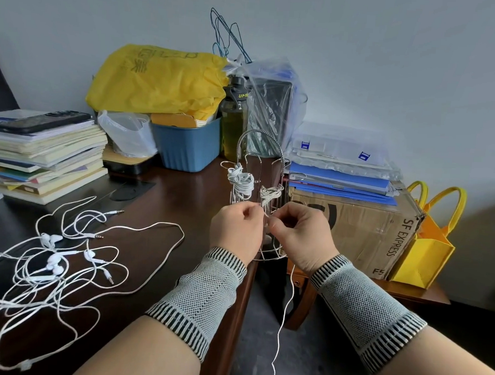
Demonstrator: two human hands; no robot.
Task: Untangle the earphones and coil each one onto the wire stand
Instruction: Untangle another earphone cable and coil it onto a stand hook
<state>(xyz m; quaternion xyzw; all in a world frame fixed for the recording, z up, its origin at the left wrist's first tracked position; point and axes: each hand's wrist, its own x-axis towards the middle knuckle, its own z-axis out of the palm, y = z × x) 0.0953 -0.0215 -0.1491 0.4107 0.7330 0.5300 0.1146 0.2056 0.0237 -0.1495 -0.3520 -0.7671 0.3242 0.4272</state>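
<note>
A chrome wire stand [266,162] stands at the right edge of the dark desk [159,200]. One white earphone is coiled on its left hook [241,181]; a second, smaller coil [270,193] hangs on a front hook. My left hand [235,229] and my right hand [301,233] are just in front of the stand, both pinching a white earphone cable whose free end [285,312] hangs down past the desk edge. A tangle of several white earphones [53,266] lies on the desk at the left.
Behind the stand are a blue bin [188,147], a yellow bag [157,79], a green bottle [234,120] and a clear plastic bag. A book stack with a phone [41,153] sits at the left. A cardboard box [362,225] with blue folders is on the right.
</note>
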